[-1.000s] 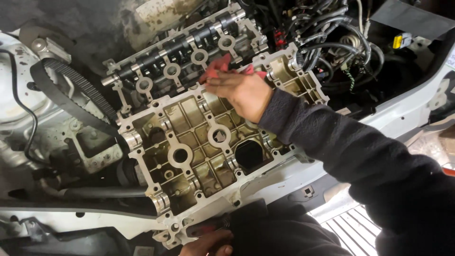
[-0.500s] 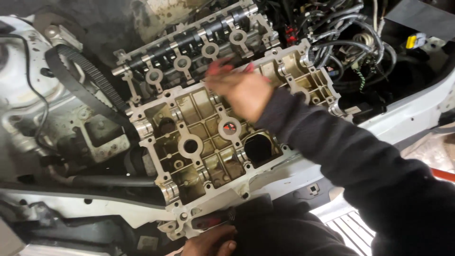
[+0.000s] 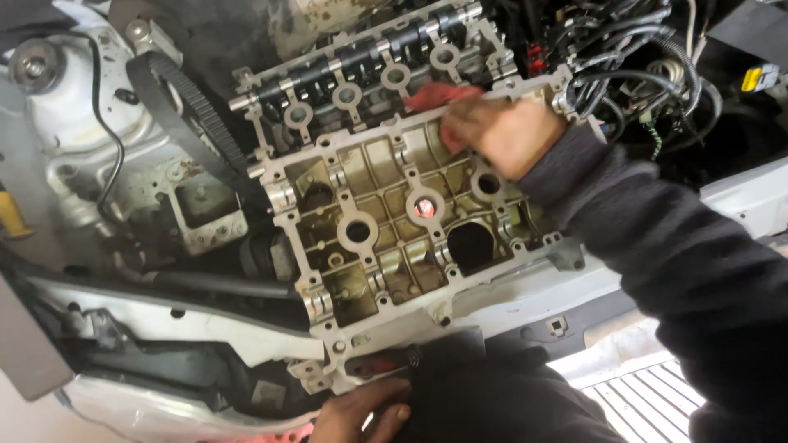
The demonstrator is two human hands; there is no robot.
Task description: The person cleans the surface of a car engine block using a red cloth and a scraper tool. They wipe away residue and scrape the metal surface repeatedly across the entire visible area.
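Right hand [image 3: 501, 131] farther right, on red rag [image 3: 435, 96]

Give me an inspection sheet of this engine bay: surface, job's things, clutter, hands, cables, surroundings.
Surface: bare cylinder head, oily, with open round bores; no cover on it.
Job's things: red rag pressed on the head's far edge; camshaft exposed behind it.
Clutter: nothing seen loose on the head.
Hands: right hand on the rag; left hand at the near edge of the bay, gripping a part that is mostly hidden.
Cables: black hoses and wires bundled at the far right; timing belt hanging slack at the left.
Surroundings: white body panels; yellow connector far right.
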